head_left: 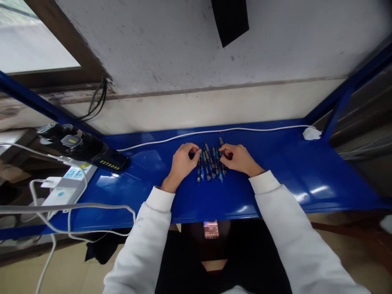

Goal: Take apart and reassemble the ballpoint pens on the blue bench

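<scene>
Several pens [210, 163] with dark grey, black and bright blue parts lie side by side in a loose row on the blue metal shelf [137, 183], roughly pointing toward me. My left hand [184, 160] is at the left end of the row, thumb and forefinger pinched on the upper part of a pen [199, 171] there. At the right end, my right hand [237, 158] has its curled fingers closed on a dark pen [221, 141], partly hiding it. Both wrists come out of white sleeves.
A white cable [196, 133] runs along the shelf's back edge. To the left are a black bottle-shaped object [88, 149] lettered EXTRORD and a white power strip [70, 181] with plugs and cords. Crumpled white paper or tissue [311, 133] lies at the right back corner.
</scene>
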Demonstrator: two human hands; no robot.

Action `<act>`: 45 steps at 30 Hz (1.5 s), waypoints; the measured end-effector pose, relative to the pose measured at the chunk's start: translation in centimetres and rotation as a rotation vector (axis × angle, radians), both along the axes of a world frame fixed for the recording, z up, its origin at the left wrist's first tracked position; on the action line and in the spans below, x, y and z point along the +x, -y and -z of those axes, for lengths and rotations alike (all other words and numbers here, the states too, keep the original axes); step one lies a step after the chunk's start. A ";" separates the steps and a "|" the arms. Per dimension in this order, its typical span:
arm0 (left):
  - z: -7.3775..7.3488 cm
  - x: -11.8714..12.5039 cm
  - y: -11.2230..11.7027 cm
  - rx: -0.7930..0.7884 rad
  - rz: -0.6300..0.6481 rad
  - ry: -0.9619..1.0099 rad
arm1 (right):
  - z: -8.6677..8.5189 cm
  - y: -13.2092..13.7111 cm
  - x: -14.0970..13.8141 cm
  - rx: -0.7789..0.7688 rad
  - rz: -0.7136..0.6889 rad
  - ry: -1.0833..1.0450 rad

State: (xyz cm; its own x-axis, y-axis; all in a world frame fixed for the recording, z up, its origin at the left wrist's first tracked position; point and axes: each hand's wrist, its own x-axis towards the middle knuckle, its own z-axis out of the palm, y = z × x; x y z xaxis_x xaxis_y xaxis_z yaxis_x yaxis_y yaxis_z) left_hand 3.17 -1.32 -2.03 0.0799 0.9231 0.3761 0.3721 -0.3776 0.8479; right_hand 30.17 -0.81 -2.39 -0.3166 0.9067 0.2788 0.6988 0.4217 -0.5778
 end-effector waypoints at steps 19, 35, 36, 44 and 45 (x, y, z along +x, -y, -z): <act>0.7 -0.1 -0.2 0.096 0.050 -0.229 | -0.7 0.4 0.0 0.008 -0.030 -0.063; -0.2 0.8 0.2 -0.003 0.004 0.123 | -0.8 0.3 -0.6 0.152 0.217 -0.284; -0.3 0.9 0.1 -0.042 -0.011 0.213 | -0.9 0.3 -0.7 0.138 0.240 -0.379; -0.4 -2.1 -1.8 -0.451 0.009 0.952 | -1.2 -1.4 0.1 -0.103 0.276 -1.008; -0.3 -2.6 -2.1 -0.460 0.012 0.987 | -1.2 -1.6 0.5 -0.126 0.249 -1.021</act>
